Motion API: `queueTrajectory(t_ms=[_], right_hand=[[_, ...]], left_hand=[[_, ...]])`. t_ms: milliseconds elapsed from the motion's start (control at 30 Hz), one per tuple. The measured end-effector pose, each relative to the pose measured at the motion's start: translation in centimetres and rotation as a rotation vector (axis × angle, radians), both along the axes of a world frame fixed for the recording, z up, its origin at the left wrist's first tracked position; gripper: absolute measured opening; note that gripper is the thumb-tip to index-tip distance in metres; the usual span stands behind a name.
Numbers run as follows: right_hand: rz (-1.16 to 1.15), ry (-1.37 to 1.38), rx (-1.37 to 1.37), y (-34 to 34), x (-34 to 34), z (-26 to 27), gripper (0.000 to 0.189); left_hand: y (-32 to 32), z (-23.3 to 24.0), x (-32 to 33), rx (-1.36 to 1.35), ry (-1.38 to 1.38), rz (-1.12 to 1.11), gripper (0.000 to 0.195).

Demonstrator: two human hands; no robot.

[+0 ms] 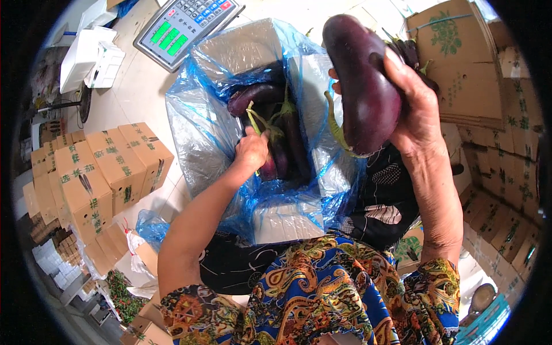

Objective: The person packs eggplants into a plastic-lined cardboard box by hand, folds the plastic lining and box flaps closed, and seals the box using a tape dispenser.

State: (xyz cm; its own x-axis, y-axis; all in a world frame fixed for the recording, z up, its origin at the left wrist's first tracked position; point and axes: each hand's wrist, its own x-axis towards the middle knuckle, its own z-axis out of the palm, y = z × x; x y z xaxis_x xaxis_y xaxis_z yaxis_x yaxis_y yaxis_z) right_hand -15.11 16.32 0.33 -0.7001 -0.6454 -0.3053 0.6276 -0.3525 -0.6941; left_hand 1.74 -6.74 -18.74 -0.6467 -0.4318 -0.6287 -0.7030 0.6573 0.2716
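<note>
A large purple eggplant (366, 90) is gripped in my right hand (416, 103), raised at the right of the box, its curved green stem pointing to the left. Before me stands an open box lined with a blue plastic bag (207, 159). Several eggplants lie inside, one dark eggplant (263, 95) across the far end and others lengthwise, such as the one (297, 138) by the right wall. My left hand (251, 150) reaches into the box with its fingers closed around the green stem (254, 123) of an eggplant. Its fingertips are partly hidden.
An electronic scale (172, 39) with a lit display stands beyond the box. Closed cartons (103, 172) are stacked at the left, near white foam boxes (86, 64). More cartons (459, 82) stand at the right, with several eggplants (405, 49) beside them. A blue plastic bag (151, 226) lies at lower left.
</note>
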Motion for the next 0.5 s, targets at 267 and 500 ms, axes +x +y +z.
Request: queueTrajectory(t_ms=[267, 500], right_hand=[[0.167, -0.052, 0.052, -1.9, 2.7, -0.5, 0.056], [0.239, -0.123, 0.013, -4.9, 5.4, -1.6, 0.059]], left_hand=[[-1.9, 7.4, 0.1, -0.038, 0.022, -0.371, 0.049], [0.2, 19.6, -0.6, 0.895, 0.520, 0.056, 0.077]])
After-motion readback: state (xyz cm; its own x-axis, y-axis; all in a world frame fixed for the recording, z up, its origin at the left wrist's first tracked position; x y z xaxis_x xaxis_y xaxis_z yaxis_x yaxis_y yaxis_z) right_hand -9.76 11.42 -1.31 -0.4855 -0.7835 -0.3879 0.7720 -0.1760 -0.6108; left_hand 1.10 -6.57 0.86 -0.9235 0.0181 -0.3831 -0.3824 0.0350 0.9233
